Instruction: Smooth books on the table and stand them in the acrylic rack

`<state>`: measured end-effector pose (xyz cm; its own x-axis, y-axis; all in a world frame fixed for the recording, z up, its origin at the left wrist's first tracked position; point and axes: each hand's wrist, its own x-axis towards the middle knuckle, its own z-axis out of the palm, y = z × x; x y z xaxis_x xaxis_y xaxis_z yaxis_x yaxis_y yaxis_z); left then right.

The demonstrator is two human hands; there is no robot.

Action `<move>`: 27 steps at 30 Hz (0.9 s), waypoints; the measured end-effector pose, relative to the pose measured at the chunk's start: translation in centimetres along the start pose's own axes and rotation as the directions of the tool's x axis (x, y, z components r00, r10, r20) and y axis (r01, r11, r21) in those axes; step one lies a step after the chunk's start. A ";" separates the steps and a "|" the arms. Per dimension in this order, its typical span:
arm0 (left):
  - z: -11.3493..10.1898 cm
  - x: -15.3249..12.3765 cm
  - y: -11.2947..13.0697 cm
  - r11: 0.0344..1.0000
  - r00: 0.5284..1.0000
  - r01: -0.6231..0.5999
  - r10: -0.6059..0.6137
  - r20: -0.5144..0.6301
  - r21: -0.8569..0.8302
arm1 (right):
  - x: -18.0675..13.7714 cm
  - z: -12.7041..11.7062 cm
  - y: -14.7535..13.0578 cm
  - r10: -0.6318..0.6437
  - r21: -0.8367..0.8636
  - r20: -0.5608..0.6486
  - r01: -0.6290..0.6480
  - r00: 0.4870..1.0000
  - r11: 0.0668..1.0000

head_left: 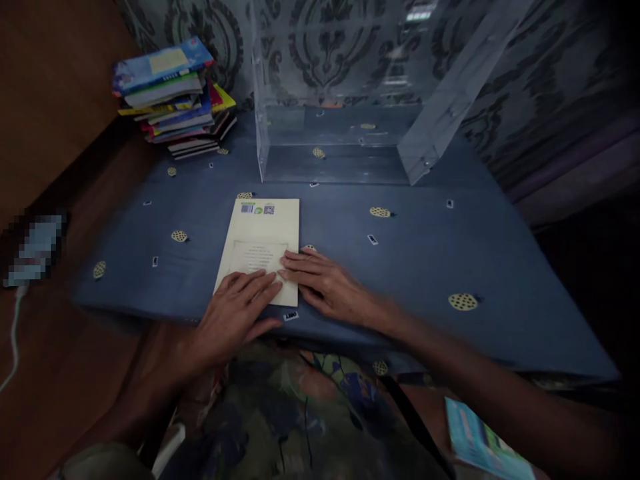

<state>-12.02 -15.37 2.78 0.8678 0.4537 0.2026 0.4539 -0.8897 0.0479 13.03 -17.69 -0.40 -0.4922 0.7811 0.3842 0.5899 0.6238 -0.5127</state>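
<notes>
Fingers point(306, 265) on book point(267, 228), lengthwise pointing away.

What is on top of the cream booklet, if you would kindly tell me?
Parts of the left hand and right hand rest on the cream booklet. A barcode, QR code and part of a text panel show; the surface beneath the hands is hidden.

The left hand point(231, 312) and right hand point(330, 283) rest their fingers point(249, 283) on a cream paper book point(270, 227) on a blue cloth-covered surface point(410, 267). Past the fingers stands a clear plastic box point(443, 127); farther left is a pile of colourful books point(173, 100).
</notes>
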 end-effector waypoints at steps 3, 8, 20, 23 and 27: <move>-0.3 0.6 -0.5 0.999 1.000 -0.012 0.012 0.004 0.051 | -0.1 0.0 0.0 0.032 0.082 -0.027 -0.030 0.999 0.996; -0.5 1.2 -0.5 0.978 0.993 -0.114 0.118 -0.012 0.176 | -0.1 -0.4 -0.2 0.088 0.170 -0.049 -0.078 0.995 0.982; -0.1 0.8 -0.5 0.992 0.996 -0.056 0.063 -0.057 0.117 | -1.2 -0.6 0.0 0.076 0.129 0.115 -0.091 0.990 0.987; 0.7 0.4 -0.8 0.992 0.995 0.095 -0.094 -0.015 0.089 | -1.5 -0.3 -0.1 0.062 0.093 0.108 -0.072 0.992 0.993; 1.8 -0.3 -1.4 0.964 0.963 0.264 -0.266 0.035 0.039 | -1.9 0.2 -0.5 0.039 0.031 0.068 -0.041 0.997 0.999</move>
<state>-12.53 -14.18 0.86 0.7225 0.6752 0.1486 0.6748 -0.7355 0.0611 13.52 -19.48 -0.98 -0.5117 0.8010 0.3107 0.5893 0.5904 -0.5515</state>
